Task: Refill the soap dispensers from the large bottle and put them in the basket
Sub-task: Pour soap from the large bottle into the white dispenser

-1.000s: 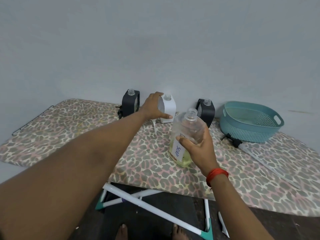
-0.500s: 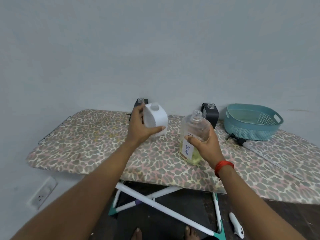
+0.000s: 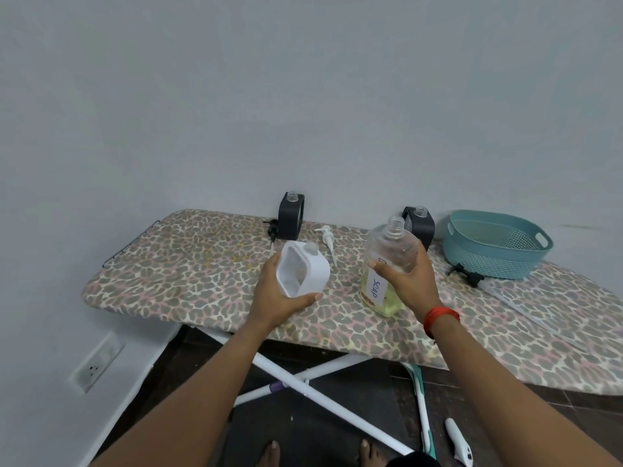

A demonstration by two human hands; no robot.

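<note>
Over the near half of the leopard-print ironing board [image 3: 202, 264], the person's left hand [image 3: 279, 298] grips the white dispenser [image 3: 303, 273]. It is lifted clear of the cover. The thumb runs along the dispenser's lower edge and the fingers curl round its left side, mostly hidden behind it. The dispenser is tilted, with its uncapped neck pointing up and to the right.

Just beside it, the right hand [image 3: 409, 281] wraps the large bottle [image 3: 387, 261]. The thumb lies across the front above the label reading "SOAP", and the fingers close round the far side. The bottle stands close to upright with its neck open, and yellowish liquid fills only its lowest part. Whether its base touches the cover cannot be told. A red band [image 3: 440, 316] circles the right wrist.

Two black dispensers stand uncapped along the wall, one behind the left hand [image 3: 291, 215] and one behind the large bottle [image 3: 419, 225]. A white pump [image 3: 328, 241] lies on the cover between them. The teal basket [image 3: 488, 261] sits at the board's right end, well apart from both hands, with a black pump [image 3: 467, 273] lying against its near side.
</note>
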